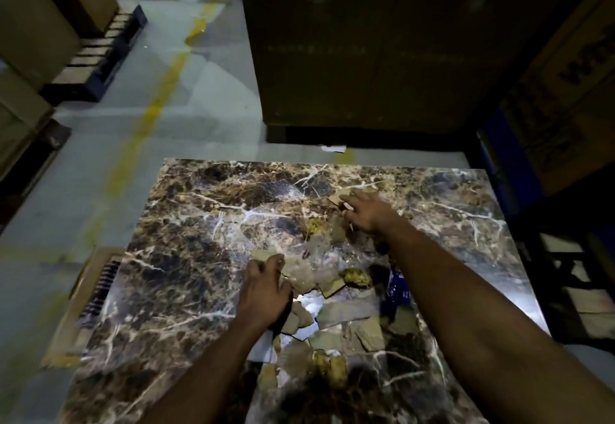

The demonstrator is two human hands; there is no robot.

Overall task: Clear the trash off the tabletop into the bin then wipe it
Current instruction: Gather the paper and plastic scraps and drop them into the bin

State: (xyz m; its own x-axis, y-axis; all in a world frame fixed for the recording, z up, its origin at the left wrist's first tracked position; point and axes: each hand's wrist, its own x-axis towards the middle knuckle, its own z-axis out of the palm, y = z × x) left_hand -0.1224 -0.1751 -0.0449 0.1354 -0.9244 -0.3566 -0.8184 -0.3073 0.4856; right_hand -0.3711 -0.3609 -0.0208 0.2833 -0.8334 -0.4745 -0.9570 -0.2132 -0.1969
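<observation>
The trash sits in a messy heap in the middle of my desk (186,257), which has a dark marble look. There are many torn cardboard scraps (346,313), some crumpled yellow bits (357,277), a blue wrapper (396,285) and a sheet of clear plastic (316,257). I think the pieces lie close together so I can scoop them up in a few grabs. My left hand (266,287) is at the left side of the heap. Its fingers are curled over a brown cardboard piece (263,254), and I think it is gripping it. My right hand (366,212) reaches to the far end of the heap. Its fingers are bent over another cardboard piece (339,198) and seem to pinch it, but the picture is a bit blurry there. I hold both hands at the edges of the heap so I can gather the stray bits. I cannot see the bin here. Beside the desk on the left, a flat cardboard box (83,300) lies on the floor (166,117). Nothing is wiped yet, I think.
</observation>
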